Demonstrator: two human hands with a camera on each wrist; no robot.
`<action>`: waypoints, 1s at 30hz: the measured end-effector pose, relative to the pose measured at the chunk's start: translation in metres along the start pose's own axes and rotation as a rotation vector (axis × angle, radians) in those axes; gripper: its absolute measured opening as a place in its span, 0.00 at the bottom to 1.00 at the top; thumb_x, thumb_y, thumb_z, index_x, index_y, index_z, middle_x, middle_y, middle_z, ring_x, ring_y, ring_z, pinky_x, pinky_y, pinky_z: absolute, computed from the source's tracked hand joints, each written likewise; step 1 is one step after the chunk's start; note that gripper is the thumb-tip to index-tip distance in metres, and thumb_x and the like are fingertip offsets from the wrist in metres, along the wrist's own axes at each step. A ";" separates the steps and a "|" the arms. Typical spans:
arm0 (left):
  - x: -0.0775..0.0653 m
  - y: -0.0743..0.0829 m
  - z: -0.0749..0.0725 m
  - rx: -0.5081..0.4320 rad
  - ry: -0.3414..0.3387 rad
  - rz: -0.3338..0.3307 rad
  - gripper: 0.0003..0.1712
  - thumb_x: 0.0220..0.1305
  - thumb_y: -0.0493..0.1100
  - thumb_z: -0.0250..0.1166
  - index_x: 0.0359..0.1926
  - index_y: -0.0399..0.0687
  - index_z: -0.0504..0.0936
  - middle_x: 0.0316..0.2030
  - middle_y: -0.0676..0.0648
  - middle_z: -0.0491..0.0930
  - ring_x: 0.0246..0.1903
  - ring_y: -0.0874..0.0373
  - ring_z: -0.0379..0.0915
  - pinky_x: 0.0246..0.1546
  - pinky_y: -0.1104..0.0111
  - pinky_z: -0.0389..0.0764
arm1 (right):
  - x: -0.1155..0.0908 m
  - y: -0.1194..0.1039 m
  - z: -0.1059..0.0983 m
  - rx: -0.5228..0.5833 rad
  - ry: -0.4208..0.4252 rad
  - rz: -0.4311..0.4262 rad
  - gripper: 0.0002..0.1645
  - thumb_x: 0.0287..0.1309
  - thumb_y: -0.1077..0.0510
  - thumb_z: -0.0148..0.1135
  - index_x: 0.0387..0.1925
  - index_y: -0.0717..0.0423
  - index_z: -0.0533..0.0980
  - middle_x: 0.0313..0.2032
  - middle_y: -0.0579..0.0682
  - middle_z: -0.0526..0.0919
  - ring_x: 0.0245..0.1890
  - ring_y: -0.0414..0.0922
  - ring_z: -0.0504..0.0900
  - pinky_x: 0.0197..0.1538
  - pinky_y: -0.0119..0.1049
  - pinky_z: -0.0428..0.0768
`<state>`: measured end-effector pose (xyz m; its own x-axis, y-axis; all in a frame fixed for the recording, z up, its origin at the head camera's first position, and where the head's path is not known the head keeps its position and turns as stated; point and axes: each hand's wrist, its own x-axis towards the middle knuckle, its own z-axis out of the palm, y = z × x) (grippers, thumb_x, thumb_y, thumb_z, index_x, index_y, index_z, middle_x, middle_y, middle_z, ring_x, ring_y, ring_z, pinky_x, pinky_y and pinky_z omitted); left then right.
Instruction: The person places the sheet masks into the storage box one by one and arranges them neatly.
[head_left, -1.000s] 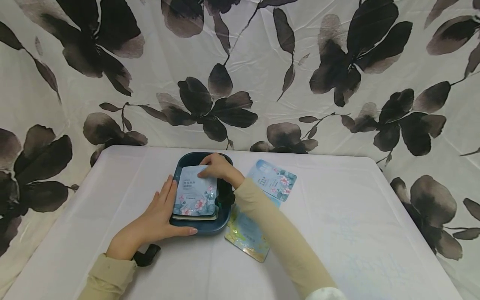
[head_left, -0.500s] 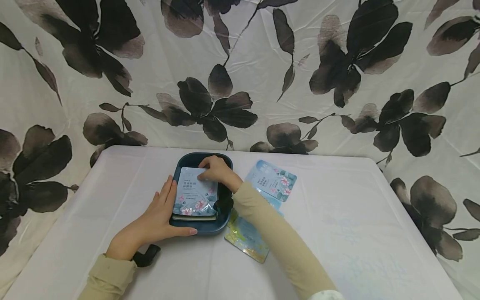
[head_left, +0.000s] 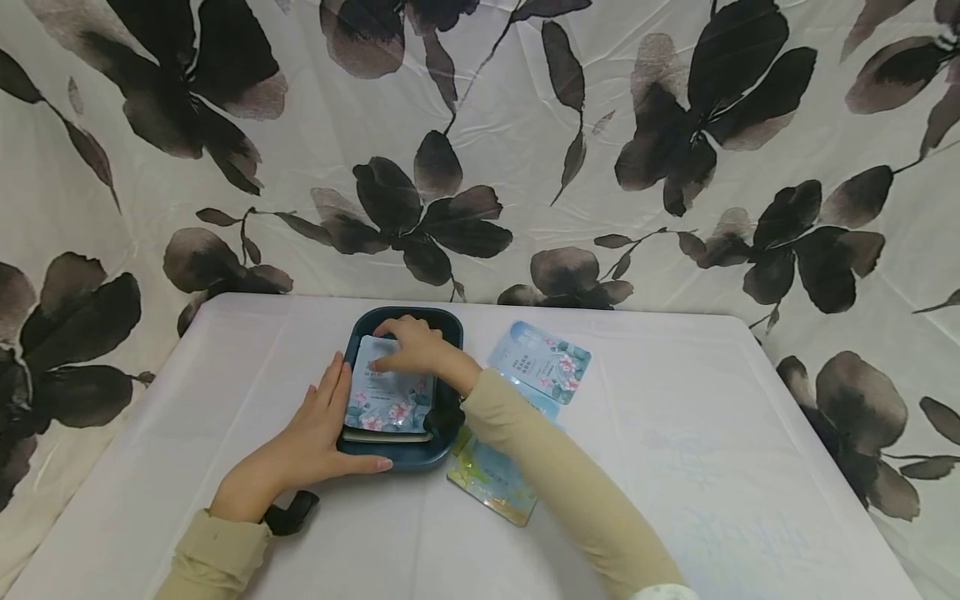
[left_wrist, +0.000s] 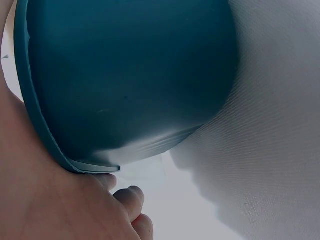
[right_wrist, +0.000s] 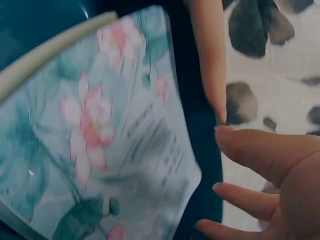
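A dark blue tray [head_left: 408,457] holds a light blue sheet-mask packet [head_left: 390,406] printed with pink flowers; a pale edge shows under its near side. My left hand [head_left: 300,446] lies along the tray's left side, fingers straight, its thumb stretched along the near side. Over the packet's far part is my right hand [head_left: 417,348], with the thumb low over the packet and the fingers near its far edge. In the right wrist view, that hand's thumb and fingers [right_wrist: 245,197] are spread apart beside the packet [right_wrist: 90,130], pinching nothing.
Right of the tray, a blue floral packet [head_left: 542,360] lies partly over another light blue packet [head_left: 536,396]. Nearer is a green-yellow packet [head_left: 491,479], partly covered by the right sleeve. The white table [head_left: 675,467] ends at a floral curtain [head_left: 480,150].
My right hand has slid left across the packet, and its hold on the far right corner has loosened. The packet sits slightly lower in the tray. My left hand stays put.
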<state>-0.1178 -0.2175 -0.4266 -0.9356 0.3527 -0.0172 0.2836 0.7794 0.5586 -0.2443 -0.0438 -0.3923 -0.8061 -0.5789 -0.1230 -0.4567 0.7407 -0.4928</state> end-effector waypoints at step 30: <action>0.000 -0.002 0.000 -0.008 -0.005 0.020 0.80 0.45 0.71 0.74 0.75 0.29 0.32 0.76 0.38 0.20 0.74 0.32 0.24 0.68 0.35 0.36 | -0.010 -0.020 0.037 -0.348 -0.298 0.021 0.52 0.54 0.31 0.67 0.76 0.39 0.57 0.78 0.44 0.43 0.77 0.51 0.36 0.70 0.67 0.46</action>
<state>-0.1183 -0.2192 -0.4282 -0.9285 0.3713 -0.0103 0.3009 0.7680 0.5653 -0.2133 -0.0652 -0.4132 -0.6964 -0.5978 -0.3971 -0.5820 0.7942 -0.1748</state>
